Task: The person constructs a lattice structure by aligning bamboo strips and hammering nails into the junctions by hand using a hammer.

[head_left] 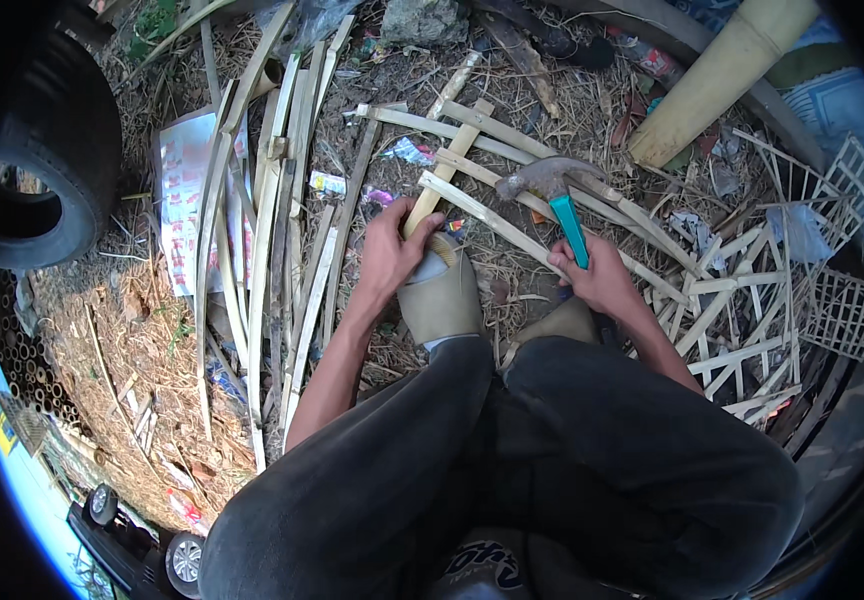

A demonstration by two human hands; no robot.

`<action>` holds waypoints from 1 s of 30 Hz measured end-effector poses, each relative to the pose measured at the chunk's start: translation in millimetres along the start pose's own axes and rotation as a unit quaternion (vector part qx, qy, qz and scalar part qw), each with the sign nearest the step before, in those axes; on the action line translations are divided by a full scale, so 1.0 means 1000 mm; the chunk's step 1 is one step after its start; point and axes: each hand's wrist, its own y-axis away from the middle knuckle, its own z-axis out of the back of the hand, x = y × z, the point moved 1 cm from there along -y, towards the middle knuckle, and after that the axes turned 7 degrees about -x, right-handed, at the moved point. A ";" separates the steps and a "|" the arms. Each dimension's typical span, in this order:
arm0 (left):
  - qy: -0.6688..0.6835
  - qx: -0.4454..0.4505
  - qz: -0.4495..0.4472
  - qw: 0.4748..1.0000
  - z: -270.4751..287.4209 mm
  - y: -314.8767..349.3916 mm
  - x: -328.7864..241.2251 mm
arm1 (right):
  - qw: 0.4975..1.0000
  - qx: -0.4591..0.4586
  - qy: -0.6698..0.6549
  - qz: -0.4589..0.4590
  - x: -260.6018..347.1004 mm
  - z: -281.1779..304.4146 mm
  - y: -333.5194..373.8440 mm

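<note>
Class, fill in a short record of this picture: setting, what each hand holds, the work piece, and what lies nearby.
Setting: outdoors, straw-littered ground
Left hand: grips a bamboo strip
Right hand: holds a hammer by its teal handle
Work piece: crossed bamboo strips under the hammer head
Left side: long bamboo slats, tyre
Right side: finished lattice panels

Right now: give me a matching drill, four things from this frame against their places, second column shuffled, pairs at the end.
Things:
1. claw hammer with teal handle
2. black rubber tyre
3. thick yellowish bamboo pole
4. pale split bamboo slat

Places:
A. far left on the ground
B. gripped by the left hand
C. held by the right hand
D. upper right, lying slantwise

Pairs: 1-C, 2-A, 3-D, 4-B
</note>
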 end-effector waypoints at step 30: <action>-0.120 0.042 0.000 0.992 0.030 -0.006 -0.076 | 0.980 -0.128 -0.145 0.045 -0.004 0.013 0.003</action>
